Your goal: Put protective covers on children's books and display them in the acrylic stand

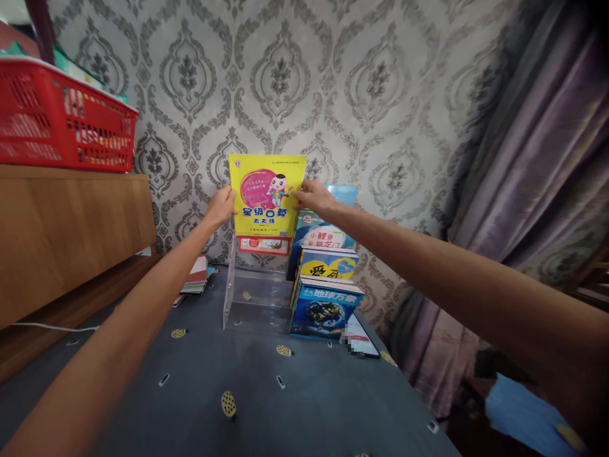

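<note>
A yellow workbook (pixel 257 197) with a pink circle and a cartoon child on its cover stands upright between my hands. My left hand (pixel 221 204) grips its left edge, and my right hand (pixel 314 194) pinches the right edge. Just below the workbook shows part of a red-bordered book (pixel 264 245). Both are at the back tier of a clear acrylic stepped rack (pixel 259 298). Filling the rack's right side are several books in tiers: a teal storybook (pixel 323 233), a yellow and blue book (pixel 328 265) and a blue book with a globe (pixel 324 312).
A phone (pixel 362 336) lies right of the rack. Left of it is a pile of books or papers (pixel 194 279) on the dark patterned cloth (pixel 190 393). A red basket (pixel 66 117) sits on a wooden cabinet (pixel 76 235). Curtains (pixel 495 209) hang at right.
</note>
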A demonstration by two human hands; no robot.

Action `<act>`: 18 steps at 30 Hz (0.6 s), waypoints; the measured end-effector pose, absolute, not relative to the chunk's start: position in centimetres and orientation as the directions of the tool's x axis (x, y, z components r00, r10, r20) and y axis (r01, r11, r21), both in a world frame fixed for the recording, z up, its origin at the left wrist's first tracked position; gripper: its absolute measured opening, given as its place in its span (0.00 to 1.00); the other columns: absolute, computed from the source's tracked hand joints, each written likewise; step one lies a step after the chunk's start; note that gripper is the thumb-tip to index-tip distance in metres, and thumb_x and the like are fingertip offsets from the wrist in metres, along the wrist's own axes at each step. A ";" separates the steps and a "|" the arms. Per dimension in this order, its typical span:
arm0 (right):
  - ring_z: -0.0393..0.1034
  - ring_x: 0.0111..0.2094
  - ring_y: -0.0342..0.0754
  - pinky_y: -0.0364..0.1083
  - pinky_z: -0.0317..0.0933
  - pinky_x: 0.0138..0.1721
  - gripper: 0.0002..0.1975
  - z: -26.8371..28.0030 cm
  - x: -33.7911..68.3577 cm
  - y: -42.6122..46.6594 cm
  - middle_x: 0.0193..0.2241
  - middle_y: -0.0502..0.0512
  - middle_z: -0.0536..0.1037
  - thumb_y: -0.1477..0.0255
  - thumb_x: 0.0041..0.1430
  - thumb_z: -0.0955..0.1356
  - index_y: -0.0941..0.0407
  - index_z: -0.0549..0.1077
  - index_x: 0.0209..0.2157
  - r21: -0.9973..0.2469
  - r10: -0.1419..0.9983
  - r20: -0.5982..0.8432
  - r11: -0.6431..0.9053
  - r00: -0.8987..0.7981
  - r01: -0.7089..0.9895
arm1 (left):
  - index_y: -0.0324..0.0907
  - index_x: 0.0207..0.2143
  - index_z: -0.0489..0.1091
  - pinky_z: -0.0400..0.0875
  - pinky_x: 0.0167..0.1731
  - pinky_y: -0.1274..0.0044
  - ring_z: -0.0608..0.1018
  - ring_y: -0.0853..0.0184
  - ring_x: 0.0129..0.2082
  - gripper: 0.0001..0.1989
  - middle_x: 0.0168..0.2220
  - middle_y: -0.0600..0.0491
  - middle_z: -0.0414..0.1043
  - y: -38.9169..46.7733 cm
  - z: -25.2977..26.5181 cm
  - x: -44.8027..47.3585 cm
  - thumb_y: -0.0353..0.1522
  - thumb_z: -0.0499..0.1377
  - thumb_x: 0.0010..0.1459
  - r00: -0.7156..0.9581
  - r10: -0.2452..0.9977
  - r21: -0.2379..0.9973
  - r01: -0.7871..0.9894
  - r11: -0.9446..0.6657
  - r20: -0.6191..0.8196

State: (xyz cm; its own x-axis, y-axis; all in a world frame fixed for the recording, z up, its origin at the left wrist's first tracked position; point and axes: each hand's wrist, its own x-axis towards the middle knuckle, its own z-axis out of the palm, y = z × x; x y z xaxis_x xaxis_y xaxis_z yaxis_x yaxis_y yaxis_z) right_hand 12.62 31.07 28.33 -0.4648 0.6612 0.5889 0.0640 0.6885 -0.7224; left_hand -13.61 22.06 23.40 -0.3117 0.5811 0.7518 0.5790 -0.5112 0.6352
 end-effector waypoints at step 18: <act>0.76 0.37 0.54 0.52 0.74 0.37 0.09 29.8 13.0 29.9 0.36 0.58 0.77 0.81 0.61 0.63 0.56 0.70 0.40 -0.462 0.593 0.736 0.792 -0.326 0.399 | 0.40 0.33 0.68 0.72 0.22 0.80 0.74 0.68 0.25 0.07 0.28 0.54 0.71 22.3 22.7 -12.1 0.33 0.53 0.62 -0.346 0.681 0.694 0.638 -0.334 0.645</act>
